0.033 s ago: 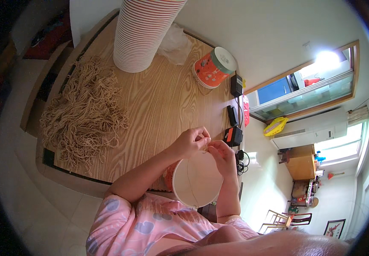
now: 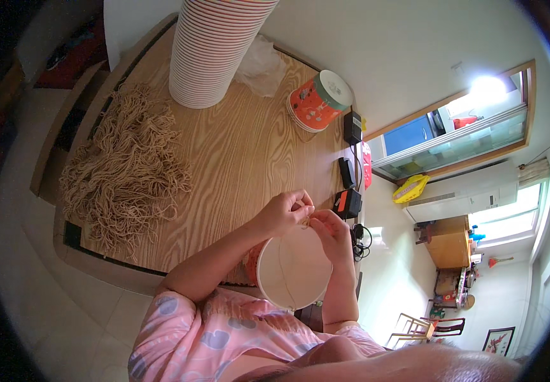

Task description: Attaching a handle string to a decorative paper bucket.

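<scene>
A paper bucket (image 2: 295, 270), white inside and red outside, sits at the table's near edge in front of my body, its mouth facing me. A thin tan cord (image 2: 285, 270) runs from the near rim across the mouth toward the far rim. There my left hand (image 2: 285, 212) and my right hand (image 2: 332, 230) meet, fingertips closed together on the cord's end. Just how the cord passes through the fingers is hidden. A heap of similar tan cords (image 2: 128, 172) lies on the left of the wood-grain table (image 2: 236, 159).
A tall stack of white-rimmed paper buckets (image 2: 214, 57) stands at the far left, beside a crumpled clear plastic bag (image 2: 262, 67). Upside-down red buckets (image 2: 316, 105) sit at the far right. Along the right edge are black adapters (image 2: 352, 129), a black-and-orange box (image 2: 347, 204) and coiled cable (image 2: 362, 242).
</scene>
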Motion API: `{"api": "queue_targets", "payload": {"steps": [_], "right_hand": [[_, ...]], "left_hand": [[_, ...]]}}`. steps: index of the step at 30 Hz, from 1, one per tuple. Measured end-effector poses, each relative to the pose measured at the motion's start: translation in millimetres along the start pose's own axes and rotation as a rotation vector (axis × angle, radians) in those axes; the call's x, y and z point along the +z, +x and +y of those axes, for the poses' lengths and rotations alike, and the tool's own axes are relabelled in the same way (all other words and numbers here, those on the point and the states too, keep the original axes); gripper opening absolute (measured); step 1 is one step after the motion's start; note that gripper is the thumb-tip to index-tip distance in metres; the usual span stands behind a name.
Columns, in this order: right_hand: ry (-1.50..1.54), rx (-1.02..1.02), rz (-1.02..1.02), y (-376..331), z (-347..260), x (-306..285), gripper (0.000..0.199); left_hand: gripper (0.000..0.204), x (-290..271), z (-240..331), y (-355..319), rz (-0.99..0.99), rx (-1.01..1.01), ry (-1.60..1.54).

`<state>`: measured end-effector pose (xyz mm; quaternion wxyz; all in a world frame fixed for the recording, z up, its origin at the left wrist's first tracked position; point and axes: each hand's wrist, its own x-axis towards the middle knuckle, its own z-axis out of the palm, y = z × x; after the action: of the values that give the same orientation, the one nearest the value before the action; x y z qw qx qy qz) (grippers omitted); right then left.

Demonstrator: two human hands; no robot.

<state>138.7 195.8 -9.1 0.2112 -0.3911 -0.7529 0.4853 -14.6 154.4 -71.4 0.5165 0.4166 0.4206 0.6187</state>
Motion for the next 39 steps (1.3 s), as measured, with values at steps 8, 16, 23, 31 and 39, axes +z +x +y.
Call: {"api": "queue_targets", "payload": {"steps": [8, 16, 23, 31, 39], "right_hand": [[-0.004, -0.040, 0.017, -1.4, 3.8, 0.7, 0.016], [-0.047, -0.030, -0.019, -0.9, 7.0, 4.9, 0.014], [-0.114, -0.190, 0.106, -3.9, 2.6, 1.0, 0.020], [-0.676, -0.448, -0.015, -22.6, -23.3, 9.0, 0.026], [-0.645, -0.433, 0.103, -19.3, -20.7, 14.9, 0.020]], "left_hand": [[0.011, -1.8, 3.3, -0.4, 0.026, -0.001, -0.010], [0.006, -3.2, 10.8, -1.7, -0.044, -0.098, -0.404], [0.007, -1.1, 20.3, -2.8, -0.029, -0.090, -0.311], [0.010, -0.1, 4.0, 2.0, 0.109, 0.029, -0.045], [0.010, -1.1, 7.4, -2.9, -0.037, 0.015, -0.063]]}}
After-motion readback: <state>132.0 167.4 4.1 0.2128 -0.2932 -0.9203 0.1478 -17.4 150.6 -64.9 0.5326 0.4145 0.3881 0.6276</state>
